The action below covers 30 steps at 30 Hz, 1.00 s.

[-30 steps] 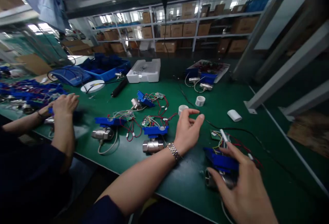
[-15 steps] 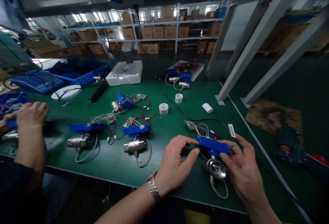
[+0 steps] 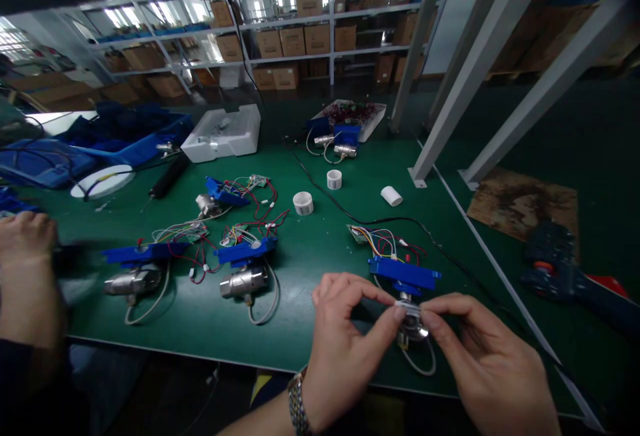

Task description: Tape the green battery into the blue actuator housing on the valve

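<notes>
A valve unit with a blue plastic top (image 3: 404, 275) and a shiny metal body (image 3: 414, 324) lies on the green bench near its front edge, coloured wires and a small board (image 3: 377, 239) trailing behind it. My left hand (image 3: 345, 346) and my right hand (image 3: 487, 363) meet over the metal body. Both pinch a small white strip (image 3: 407, 305) between thumb and forefinger, held right against the metal. A metal watch band sits on my left wrist.
Two more blue-topped valves (image 3: 245, 269) (image 3: 134, 268) with wires lie to the left, a third (image 3: 220, 196) behind them. White tape rolls (image 3: 303, 203) (image 3: 334, 179), a foam tray (image 3: 223, 133) and blue bins (image 3: 127, 136) stand further back. Another person's hand (image 3: 25, 256) works at the far left. A power tool (image 3: 570, 276) lies right.
My hands have let go of the blue top and dropped to the metal body, where they now pinch a white strip. The view has tilted down and left.
</notes>
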Available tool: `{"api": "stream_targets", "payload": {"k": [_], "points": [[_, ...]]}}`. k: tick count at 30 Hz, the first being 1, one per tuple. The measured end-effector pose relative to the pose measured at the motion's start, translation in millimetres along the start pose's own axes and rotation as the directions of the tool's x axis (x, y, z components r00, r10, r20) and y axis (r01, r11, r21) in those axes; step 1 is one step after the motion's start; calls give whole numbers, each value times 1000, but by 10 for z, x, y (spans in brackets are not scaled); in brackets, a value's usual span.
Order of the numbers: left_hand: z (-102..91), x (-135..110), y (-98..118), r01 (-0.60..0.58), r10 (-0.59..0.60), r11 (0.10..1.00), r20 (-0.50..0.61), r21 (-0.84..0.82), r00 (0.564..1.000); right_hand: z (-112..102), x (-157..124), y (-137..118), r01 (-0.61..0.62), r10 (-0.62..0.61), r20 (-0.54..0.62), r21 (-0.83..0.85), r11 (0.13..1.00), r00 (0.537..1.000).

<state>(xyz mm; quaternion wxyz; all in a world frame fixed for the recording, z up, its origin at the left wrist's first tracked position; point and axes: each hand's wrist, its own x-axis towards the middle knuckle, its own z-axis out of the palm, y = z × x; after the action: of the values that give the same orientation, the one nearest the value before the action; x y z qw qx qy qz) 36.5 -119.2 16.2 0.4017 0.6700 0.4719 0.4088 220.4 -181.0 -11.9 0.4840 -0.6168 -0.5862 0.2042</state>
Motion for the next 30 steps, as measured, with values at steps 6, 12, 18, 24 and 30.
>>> {"api": "stream_targets", "payload": {"k": [6, 12, 18, 24, 30], "points": [[40, -78, -26, 17, -17, 999, 5, -45, 1000, 42, -60, -24, -57, 60, -62, 49, 997, 996], [34, -112, -49, 27, -26, 990, 10, -141, 1000, -48, -98, 49, -24, 25, 16, -61, 998, 1000], [69, 8, -32, 61, -63, 997, -37, -51, 997, -9, -16, 32, -98, 98, 2, 4, 995, 995], [166, 223, 17, 15, 6, 980, -102, 200, 995, 66, 172, -21, -184, 157, -154, -176, 967, 976], [221, 350, 27, 3, 40, 948, -127, 318, 991, 115, 285, -28, -161, 108, -205, -262, 952, 973]]}}
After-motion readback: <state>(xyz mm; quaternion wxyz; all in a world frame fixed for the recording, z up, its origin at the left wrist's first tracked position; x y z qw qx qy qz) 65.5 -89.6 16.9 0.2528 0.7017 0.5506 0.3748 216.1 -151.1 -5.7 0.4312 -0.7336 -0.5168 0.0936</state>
